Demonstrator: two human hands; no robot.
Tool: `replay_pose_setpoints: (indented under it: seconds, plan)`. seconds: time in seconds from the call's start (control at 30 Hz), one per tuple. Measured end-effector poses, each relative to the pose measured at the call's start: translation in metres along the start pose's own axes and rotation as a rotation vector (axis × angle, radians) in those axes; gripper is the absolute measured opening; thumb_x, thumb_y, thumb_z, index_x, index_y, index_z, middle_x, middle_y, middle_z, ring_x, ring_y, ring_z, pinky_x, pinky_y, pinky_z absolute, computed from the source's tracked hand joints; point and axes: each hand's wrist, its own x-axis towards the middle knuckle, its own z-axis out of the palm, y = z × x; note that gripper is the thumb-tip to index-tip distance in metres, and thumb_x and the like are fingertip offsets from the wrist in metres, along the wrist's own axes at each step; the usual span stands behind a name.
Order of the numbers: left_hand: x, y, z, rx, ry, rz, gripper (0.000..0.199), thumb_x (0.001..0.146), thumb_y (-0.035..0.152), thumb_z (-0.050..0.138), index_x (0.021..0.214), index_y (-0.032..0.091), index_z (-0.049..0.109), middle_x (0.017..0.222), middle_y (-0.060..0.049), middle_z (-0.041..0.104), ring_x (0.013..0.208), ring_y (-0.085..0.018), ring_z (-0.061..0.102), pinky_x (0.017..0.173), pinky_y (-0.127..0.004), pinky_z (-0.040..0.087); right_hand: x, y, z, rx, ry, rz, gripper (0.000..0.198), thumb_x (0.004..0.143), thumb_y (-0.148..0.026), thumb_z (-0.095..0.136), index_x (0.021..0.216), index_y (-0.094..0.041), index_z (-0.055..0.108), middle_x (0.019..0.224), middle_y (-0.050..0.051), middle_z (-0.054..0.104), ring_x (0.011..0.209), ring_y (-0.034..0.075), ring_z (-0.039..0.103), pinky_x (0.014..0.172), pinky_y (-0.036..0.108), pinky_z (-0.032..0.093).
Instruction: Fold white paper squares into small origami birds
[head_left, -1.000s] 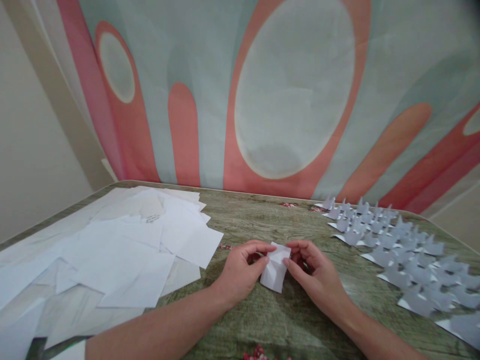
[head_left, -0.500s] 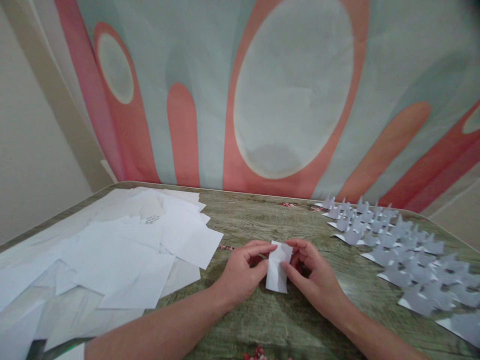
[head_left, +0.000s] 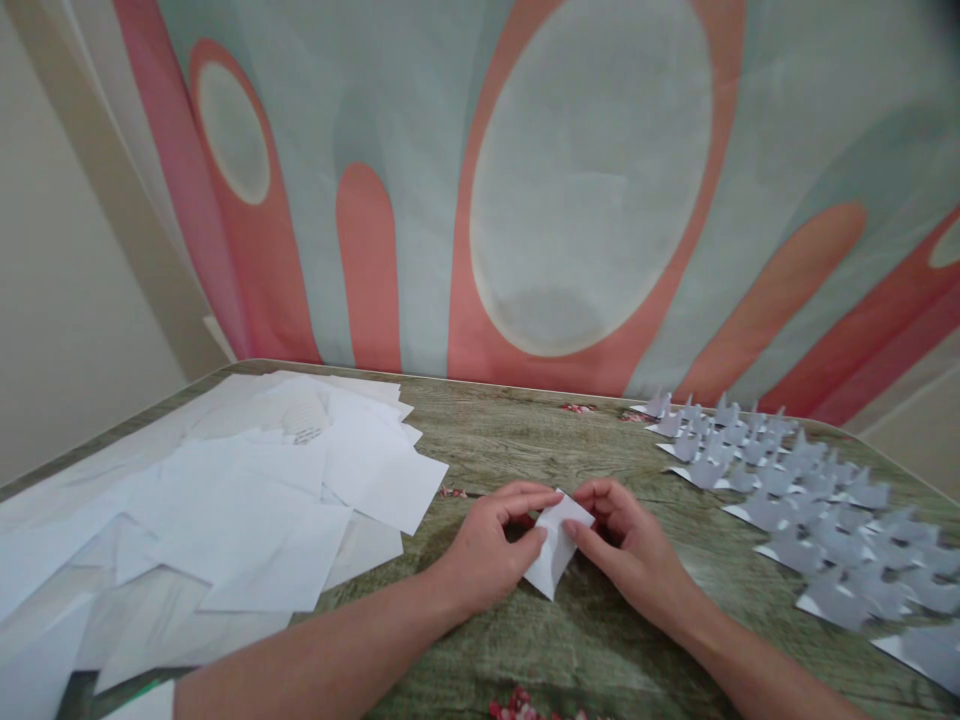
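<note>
A small folded piece of white paper point(head_left: 553, 550) is held between both hands, just above the wood-patterned table point(head_left: 487, 430). My left hand point(head_left: 491, 545) pinches its left side between thumb and fingers. On the right side, my right hand point(head_left: 622, 535) grips it, the thumb lying on the front face and the fingers curled behind. The paper is tilted, with a pointed lower corner and a crease down its face. Its back is hidden from view.
Overlapping white paper sheets point(head_left: 255, 520) cover the table's left side. Several rows of folded white paper figures point(head_left: 772, 510) with upright points stand on the right. Behind the table hangs a patterned cloth point(head_left: 420, 270). Red floral prints point(head_left: 517, 705) mark the tabletop.
The small paper was a narrow upright strip; now it looks wider, turned and pointed at the bottom. Both hands keep their hold and have shifted only slightly.
</note>
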Motion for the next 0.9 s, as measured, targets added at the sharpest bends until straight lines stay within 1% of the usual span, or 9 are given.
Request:
replay_pose_setpoints:
  seconds: [0.2, 0.3, 0.37, 0.47, 0.57, 0.67, 0.73, 0.83, 0.9]
  plan:
    - [-0.001, 0.006, -0.001, 0.001, -0.007, 0.007, 0.045, 0.069, 0.002, 0.051, 0.109, 0.019, 0.063, 0.112, -0.005, 0.060, 0.106, -0.019, 0.053, 0.096, -0.030, 0.038, -0.001, -0.001, 0.000, 0.014, -0.065, 0.019, 0.022, 0.081, -0.031, 0.056, 0.096, -0.020, 0.045, 0.077, 0.000, 0.063, 0.068, 0.014, 0.056, 0.059, 0.026, 0.041]
    - [-0.001, 0.007, -0.001, 0.016, 0.021, -0.011, 0.051, 0.068, 0.002, 0.053, 0.115, 0.021, 0.059, 0.119, -0.004, 0.056, 0.112, -0.021, 0.049, 0.099, -0.031, 0.034, 0.001, -0.001, -0.002, 0.080, -0.018, 0.033, 0.024, 0.081, -0.033, 0.057, 0.098, -0.019, 0.045, 0.075, 0.000, 0.062, 0.066, 0.014, 0.055, 0.059, 0.025, 0.040]
    - [0.000, 0.005, 0.000, -0.001, 0.046, -0.033, 0.052, 0.068, 0.004, 0.055, 0.117, 0.020, 0.056, 0.123, -0.005, 0.054, 0.114, -0.022, 0.047, 0.099, -0.033, 0.034, 0.003, 0.001, -0.003, 0.132, 0.023, 0.053, 0.027, 0.081, -0.034, 0.057, 0.099, -0.019, 0.045, 0.073, -0.001, 0.062, 0.066, 0.014, 0.055, 0.059, 0.025, 0.039]
    - [0.002, -0.003, 0.003, -0.107, 0.118, -0.088, 0.047, 0.072, 0.011, 0.056, 0.118, 0.018, 0.051, 0.122, -0.009, 0.052, 0.109, -0.022, 0.050, 0.091, -0.033, 0.041, 0.004, 0.002, -0.004, 0.183, 0.068, 0.095, 0.029, 0.079, -0.036, 0.059, 0.098, -0.019, 0.046, 0.072, -0.001, 0.062, 0.065, 0.013, 0.054, 0.059, 0.024, 0.039]
    - [0.003, -0.011, 0.006, -0.172, 0.250, -0.142, 0.041, 0.074, 0.017, 0.057, 0.113, 0.015, 0.045, 0.114, -0.011, 0.053, 0.098, -0.020, 0.055, 0.078, -0.031, 0.047, 0.004, 0.002, -0.003, 0.209, 0.107, 0.126, 0.030, 0.078, -0.037, 0.061, 0.096, -0.019, 0.046, 0.070, -0.002, 0.062, 0.061, 0.011, 0.051, 0.057, 0.022, 0.037]
    - [0.003, -0.016, 0.006, -0.121, 0.330, -0.151, 0.036, 0.073, 0.022, 0.060, 0.104, 0.016, 0.043, 0.104, -0.009, 0.052, 0.083, -0.017, 0.056, 0.072, -0.029, 0.047, 0.002, 0.000, -0.002, 0.214, 0.123, 0.143, 0.029, 0.077, -0.037, 0.062, 0.095, -0.019, 0.048, 0.067, -0.003, 0.061, 0.059, 0.010, 0.049, 0.056, 0.021, 0.037]
    - [0.001, -0.016, 0.006, -0.048, 0.364, -0.133, 0.036, 0.073, 0.024, 0.061, 0.103, 0.017, 0.043, 0.104, -0.007, 0.051, 0.085, -0.017, 0.054, 0.074, -0.030, 0.045, 0.001, -0.003, -0.001, 0.214, 0.135, 0.144, 0.027, 0.077, -0.037, 0.062, 0.093, -0.018, 0.049, 0.067, -0.003, 0.061, 0.060, 0.010, 0.049, 0.056, 0.021, 0.036]
    - [-0.001, -0.012, 0.004, 0.110, 0.463, -0.081, 0.037, 0.071, 0.025, 0.063, 0.103, 0.018, 0.045, 0.104, -0.006, 0.049, 0.094, -0.019, 0.049, 0.081, -0.032, 0.040, 0.001, -0.004, -0.001, 0.226, 0.154, 0.138, 0.025, 0.077, -0.037, 0.062, 0.089, -0.018, 0.051, 0.068, -0.002, 0.061, 0.061, 0.010, 0.050, 0.057, 0.020, 0.036]
    - [-0.001, -0.009, 0.003, 0.169, 0.504, -0.056, 0.037, 0.071, 0.024, 0.064, 0.102, 0.018, 0.045, 0.099, -0.004, 0.048, 0.092, -0.018, 0.048, 0.082, -0.032, 0.039, 0.000, -0.004, -0.001, 0.232, 0.160, 0.137, 0.024, 0.077, -0.037, 0.063, 0.087, -0.018, 0.052, 0.067, -0.002, 0.060, 0.061, 0.010, 0.051, 0.056, 0.020, 0.036]
